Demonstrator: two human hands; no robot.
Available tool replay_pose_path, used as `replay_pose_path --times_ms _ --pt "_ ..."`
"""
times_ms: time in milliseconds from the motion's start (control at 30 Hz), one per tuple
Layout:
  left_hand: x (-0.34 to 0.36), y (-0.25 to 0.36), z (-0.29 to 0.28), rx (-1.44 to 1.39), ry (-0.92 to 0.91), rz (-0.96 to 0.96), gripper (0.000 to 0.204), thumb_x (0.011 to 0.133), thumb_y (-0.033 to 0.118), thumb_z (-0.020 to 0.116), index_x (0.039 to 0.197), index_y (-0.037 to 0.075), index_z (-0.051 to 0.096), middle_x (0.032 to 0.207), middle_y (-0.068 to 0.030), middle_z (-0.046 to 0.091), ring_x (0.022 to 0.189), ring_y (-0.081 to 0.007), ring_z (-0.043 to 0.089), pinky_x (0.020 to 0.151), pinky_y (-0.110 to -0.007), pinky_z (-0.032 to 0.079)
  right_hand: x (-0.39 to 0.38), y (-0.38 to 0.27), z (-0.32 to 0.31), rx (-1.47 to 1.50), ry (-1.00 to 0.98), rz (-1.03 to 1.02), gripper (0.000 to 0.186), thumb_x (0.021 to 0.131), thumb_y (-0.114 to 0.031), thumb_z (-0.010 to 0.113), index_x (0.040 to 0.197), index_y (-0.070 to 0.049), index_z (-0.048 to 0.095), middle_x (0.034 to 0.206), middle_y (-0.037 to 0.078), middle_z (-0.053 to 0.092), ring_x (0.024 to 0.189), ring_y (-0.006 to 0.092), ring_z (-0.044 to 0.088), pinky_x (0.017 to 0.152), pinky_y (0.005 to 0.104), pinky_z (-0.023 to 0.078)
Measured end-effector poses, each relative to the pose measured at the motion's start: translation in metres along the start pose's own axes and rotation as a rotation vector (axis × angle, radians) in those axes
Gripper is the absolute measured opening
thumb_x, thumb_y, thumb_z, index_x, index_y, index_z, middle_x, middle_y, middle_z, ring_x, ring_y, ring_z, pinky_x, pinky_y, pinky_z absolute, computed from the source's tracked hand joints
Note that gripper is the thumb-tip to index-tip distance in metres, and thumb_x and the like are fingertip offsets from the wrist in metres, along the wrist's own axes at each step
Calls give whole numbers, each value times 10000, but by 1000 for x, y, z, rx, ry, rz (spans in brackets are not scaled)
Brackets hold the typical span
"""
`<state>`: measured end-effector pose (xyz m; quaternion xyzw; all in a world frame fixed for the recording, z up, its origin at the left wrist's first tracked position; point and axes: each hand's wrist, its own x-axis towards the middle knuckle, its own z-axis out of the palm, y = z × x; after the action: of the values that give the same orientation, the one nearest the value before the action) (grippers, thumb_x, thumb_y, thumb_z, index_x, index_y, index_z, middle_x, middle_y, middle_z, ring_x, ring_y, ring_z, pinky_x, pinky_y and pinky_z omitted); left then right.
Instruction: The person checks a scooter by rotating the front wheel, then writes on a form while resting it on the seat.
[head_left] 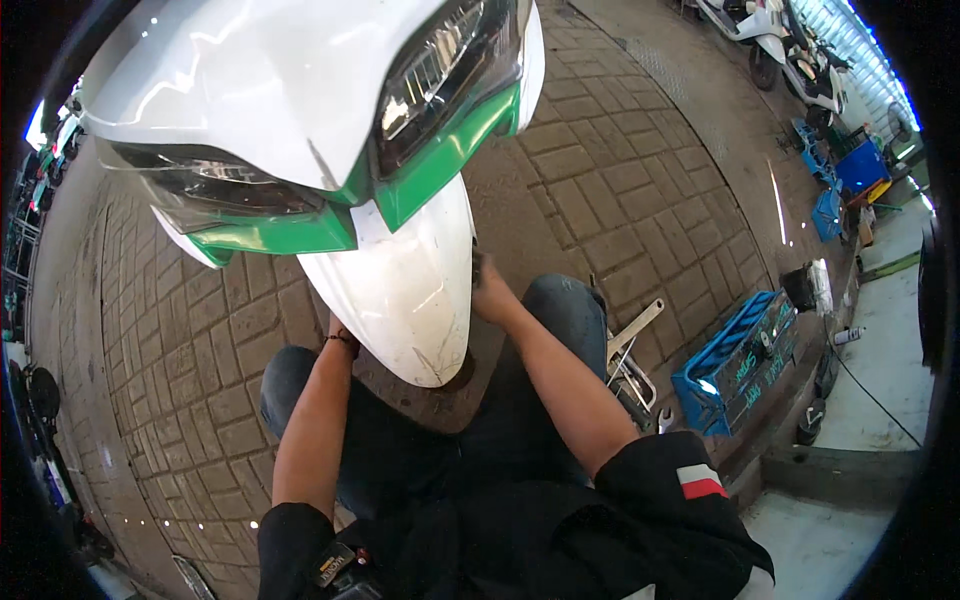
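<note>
A white front fender (405, 290) of a scooter juts toward me between my knees, its tip scuffed. Above it are the white and green front fairing (235, 75) and the dark headlights (445, 75). My left hand (336, 325) reaches behind the fender's left side; only the part by the wrist, with a dark bracelet (343, 341), shows. On the other side my right hand (487, 288) is at the fender's right edge, beside something dark. The fingers of both hands are hidden by the fender, so I cannot see what they touch or hold.
To my right, a wrench (665, 420) and other metal tools (630, 375) lie on the brick paving (590, 195) beside a blue crate (705, 385). A spray can (849, 336) lies farther right. Parked scooters (780, 50) and blue bins (828, 212) stand at the far right.
</note>
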<state>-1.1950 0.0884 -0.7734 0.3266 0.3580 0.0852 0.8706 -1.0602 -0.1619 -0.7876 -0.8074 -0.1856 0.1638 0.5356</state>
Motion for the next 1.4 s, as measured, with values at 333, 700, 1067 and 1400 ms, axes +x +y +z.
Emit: replay_pose_path --times_ms 333,700,1067,1400 --pt "95 -28 -64 328 -329 417 434 957 291 416 1295 21 463 1190 -140 597 1066 -250 585 901 -346 477 43 -6 45 594 115 185 358 931 -247 517 1184 1 570 1048 110 652 885 198 606 789 342 484" --pt "73 -7 -46 39 11 304 340 925 186 493 1228 33 494 1043 -124 629 914 -226 628 765 -349 526 51 -6 56 188 288 107 309 881 -264 504 1018 -23 641 949 196 676 893 344 654 785 444 483" --pt "112 -8 -49 168 192 466 332 882 263 528 938 -63 562 925 -236 636 810 -249 608 666 -407 485 68 -25 69 599 204 3 382 922 -318 451 983 28 602 876 140 659 731 216 629 647 370 509" --pt "115 -53 -29 300 249 489 286 857 175 524 947 -97 527 959 -298 609 898 -392 622 738 -436 493 78 -25 30 536 209 80 390 929 -330 448 1026 22 585 915 142 649 770 220 624 672 374 510"
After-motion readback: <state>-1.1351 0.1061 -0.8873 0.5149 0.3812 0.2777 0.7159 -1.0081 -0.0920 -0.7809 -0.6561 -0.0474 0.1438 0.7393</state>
